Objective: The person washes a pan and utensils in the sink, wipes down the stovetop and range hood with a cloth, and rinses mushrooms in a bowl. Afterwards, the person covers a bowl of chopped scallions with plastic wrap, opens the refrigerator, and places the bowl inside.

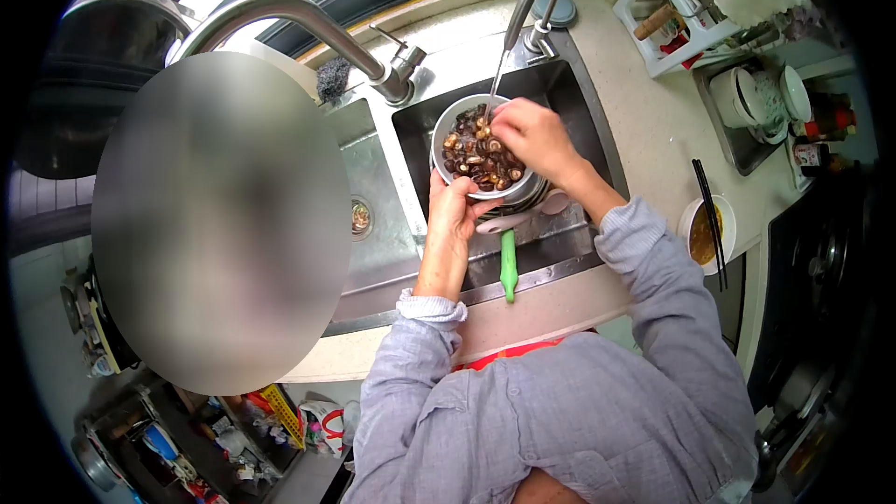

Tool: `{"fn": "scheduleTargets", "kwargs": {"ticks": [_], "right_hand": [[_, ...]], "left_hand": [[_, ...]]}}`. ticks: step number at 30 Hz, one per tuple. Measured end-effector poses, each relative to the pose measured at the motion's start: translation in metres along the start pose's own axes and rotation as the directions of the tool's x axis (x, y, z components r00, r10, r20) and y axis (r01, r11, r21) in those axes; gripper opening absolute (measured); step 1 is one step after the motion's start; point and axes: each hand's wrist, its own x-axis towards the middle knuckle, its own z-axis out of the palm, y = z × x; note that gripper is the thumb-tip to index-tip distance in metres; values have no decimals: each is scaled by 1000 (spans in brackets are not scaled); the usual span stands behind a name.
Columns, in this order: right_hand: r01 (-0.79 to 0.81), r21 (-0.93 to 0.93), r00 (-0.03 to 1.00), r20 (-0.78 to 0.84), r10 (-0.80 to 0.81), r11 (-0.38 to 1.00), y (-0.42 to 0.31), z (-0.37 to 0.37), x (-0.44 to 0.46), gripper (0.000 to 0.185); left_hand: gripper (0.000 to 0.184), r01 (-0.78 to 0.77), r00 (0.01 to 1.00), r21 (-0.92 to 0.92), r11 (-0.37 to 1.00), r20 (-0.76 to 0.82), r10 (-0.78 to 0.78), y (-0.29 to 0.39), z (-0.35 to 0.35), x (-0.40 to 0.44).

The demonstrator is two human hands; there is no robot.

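A white bowl full of small dark brown mushrooms is over the right sink basin. My left hand grips its near left rim, thumb on the edge. At the bowl's right side is my right hand, fingers curled together over the mushrooms; whatever they pinch is hidden. A thin stream of water runs from the spout into the bowl. Beneath it are a stacked metal vessel, a pale pink handle and a green handle across the basin's near part.
A large curved faucet arches over the left basin, which has a drain strainer. On the right counter are a bowl of yellowish liquid with chopsticks, a white rack and a dish tray. A blurred oval covers the left.
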Motion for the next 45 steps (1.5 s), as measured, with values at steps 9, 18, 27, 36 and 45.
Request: {"fn": "scheduleTargets", "kwargs": {"ticks": [9,18,27,36,45], "right_hand": [[-187,-458,948,-315,38,869,63,-22,52,22],[34,-744,977,-116,-180,667,87,-8,71,5],[-120,-580,978,-208,-4,806,65,-18,68,23],[-467,399,732,-327,598,789,78,-16,53,28],[-381,594,838,-103,536,709,-99,52,-100,16]], "left_hand": [[63,36,998,26,999,-57,-35,-2,-11,3],[54,72,991,42,996,-114,-67,-9,-13,2],[59,113,991,-139,984,-59,-122,-6,-15,-8],[60,76,997,-246,966,38,-69,48,-71,-66],[63,-234,971,-221,947,-112,213,153,-249,-86]]}}
